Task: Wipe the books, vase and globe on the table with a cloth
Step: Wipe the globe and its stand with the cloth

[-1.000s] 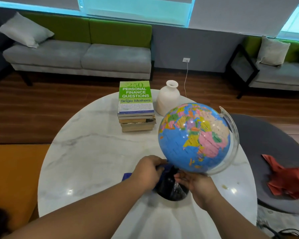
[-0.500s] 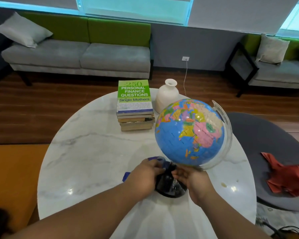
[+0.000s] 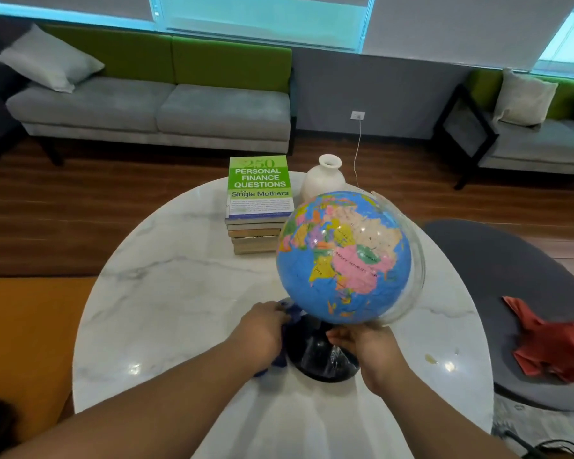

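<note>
Blue political globe [image 3: 343,256] on a black stand [image 3: 315,356], set on the round white marble surface [image 3: 179,293]. A dark blue cloth [image 3: 290,309], mostly hidden, is held in the closed left grip [image 3: 262,332] against the stand; the right grip [image 3: 368,342] is curled round the globe's neck, fingertips obscured.

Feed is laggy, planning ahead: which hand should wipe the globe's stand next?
Left. The left hand grips the cloth against the stand of the globe; the right hand has no cloth and holds that stand.
</note>
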Tool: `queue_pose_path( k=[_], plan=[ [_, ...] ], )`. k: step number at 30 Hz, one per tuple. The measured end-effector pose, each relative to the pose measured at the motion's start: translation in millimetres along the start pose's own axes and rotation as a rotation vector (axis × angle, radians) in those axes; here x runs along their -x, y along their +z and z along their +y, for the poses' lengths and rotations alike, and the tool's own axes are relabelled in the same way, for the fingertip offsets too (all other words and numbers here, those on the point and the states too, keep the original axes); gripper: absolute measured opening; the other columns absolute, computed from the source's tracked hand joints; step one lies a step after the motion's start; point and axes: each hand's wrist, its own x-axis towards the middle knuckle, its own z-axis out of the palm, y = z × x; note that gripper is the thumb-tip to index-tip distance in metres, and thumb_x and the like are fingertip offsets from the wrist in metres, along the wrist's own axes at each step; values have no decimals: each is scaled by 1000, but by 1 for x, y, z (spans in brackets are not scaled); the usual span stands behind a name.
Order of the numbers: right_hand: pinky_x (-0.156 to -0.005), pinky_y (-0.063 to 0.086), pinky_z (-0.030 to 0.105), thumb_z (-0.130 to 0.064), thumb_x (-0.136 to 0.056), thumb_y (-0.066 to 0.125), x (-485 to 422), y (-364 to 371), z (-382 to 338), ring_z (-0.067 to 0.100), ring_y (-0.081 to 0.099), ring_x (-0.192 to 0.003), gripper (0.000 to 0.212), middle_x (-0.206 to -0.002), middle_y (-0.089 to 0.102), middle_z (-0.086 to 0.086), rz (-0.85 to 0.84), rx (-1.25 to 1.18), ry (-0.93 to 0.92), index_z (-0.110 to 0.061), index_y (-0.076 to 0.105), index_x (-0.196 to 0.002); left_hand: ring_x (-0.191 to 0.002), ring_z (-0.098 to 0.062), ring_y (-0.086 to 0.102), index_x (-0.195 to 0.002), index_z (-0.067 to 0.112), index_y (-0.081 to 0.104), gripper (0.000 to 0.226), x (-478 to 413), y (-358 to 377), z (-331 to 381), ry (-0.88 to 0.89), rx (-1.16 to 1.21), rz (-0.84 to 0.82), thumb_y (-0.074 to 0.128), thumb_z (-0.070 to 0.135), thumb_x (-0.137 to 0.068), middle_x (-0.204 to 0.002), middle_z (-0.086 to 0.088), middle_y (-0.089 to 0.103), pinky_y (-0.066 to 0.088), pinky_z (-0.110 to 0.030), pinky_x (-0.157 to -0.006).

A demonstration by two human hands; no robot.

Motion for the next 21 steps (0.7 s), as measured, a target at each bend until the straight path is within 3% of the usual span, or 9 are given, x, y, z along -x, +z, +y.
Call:
queue_pose_path(
  k=[2,4,6,8,12,14,16,19,21],
  plan=[
    [-63,57,30,6,-89,53,0,1,0,25,59,-62,10,-71,61,15,4,-23,10,0,61,-89,-114,-24,58,-119,16,68,57,2,3,7,120,47,-25,78,18,-63,-124,-3,62,46,-29,-96],
    [-67,56,32,-1,-85,63,-1,1,-2,23,59,-63,9,-74,63,15,-10,-52,29,2,64,-93,-117,-23,55,-124,16,64,57,9,12,14,218,45,-51,74,16,-67,-128,-2,60,43,-27,-98],
    [-67,57,33,-4,-84,66,-2,2,-3,23,59,-64,12,-76,64,14,-19,-51,28,1,65,-94,-125,-20,48,-131,23,58,60,11,14,10,177,16,-32,74,21,-72,-137,4,52,38,-28,-104],
    [-63,57,30,1,-87,60,0,4,-1,24,59,-62,5,-73,63,15,-4,-28,11,1,62,-92,-122,-19,51,-128,25,61,67,6,7,0,105,-47,-52,80,31,-64,-134,4,54,41,-28,-101],
    [-58,57,26,6,-87,55,1,5,1,24,60,-61,8,-66,61,13,23,-22,-2,1,61,-87,-99,-15,59,-107,18,72,40,13,4,10,185,36,-40,72,14,-67,-113,-8,67,50,-35,-89],
    [-61,57,28,0,-85,62,2,5,0,22,60,-62,7,-72,64,13,2,-36,-3,2,64,-91,-112,-13,48,-125,19,63,62,21,15,17,290,-42,-57,70,11,-63,-131,0,56,42,-26,-95],
    [-62,57,29,-2,-85,64,2,6,-1,22,59,-62,8,-76,64,14,-8,-54,0,1,64,-92,-126,-18,41,-137,25,52,76,24,12,13,188,-29,-18,73,13,-65,-141,7,43,36,-21,-100],
    [-58,57,26,1,-87,59,2,8,1,24,59,-60,5,-74,61,12,29,-43,-15,-3,60,-85,-131,-17,36,-139,27,50,73,21,6,7,119,-20,44,76,18,-71,-144,9,39,24,-9,-95],
    [-59,57,27,1,-87,60,1,8,2,25,60,-63,5,-74,62,13,31,-45,-13,-4,61,-85,-130,-17,38,-138,26,50,67,26,7,10,204,1,114,72,17,-75,-143,9,43,25,-10,-96]
  ],
)
